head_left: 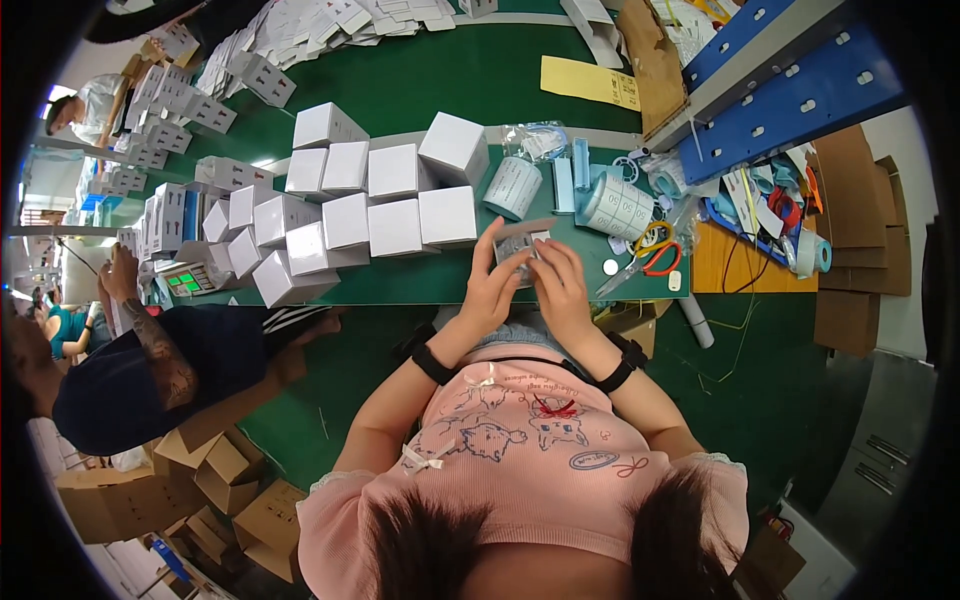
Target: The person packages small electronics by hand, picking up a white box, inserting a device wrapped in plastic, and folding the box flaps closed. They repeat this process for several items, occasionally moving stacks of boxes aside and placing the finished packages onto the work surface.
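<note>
Both my hands are at the near edge of the green table, closed around a small open box (pixel 518 243). A greyish-brown flap stands up at its far side, and something clear or shiny shows inside. My left hand (pixel 491 286) grips the left side with its fingers reaching over the top. On the right side, my right hand (pixel 562 290) has its fingertips pressed to the box. The fingers hide much of it, so its contents cannot be made out. Closest on the left stands a group of white boxes (pixel 395 222), and beyond the hands lies a roll of labels (pixel 512 187).
Right of my hands lie yellow-handled scissors (pixel 652 243), red-handled scissors (pixel 664 262) and another label roll (pixel 615 207). A blue metal upright (pixel 790 100) rises at the right. On the left, a co-worker's tattooed arm (pixel 150 330) reaches toward a scale (pixel 190 280).
</note>
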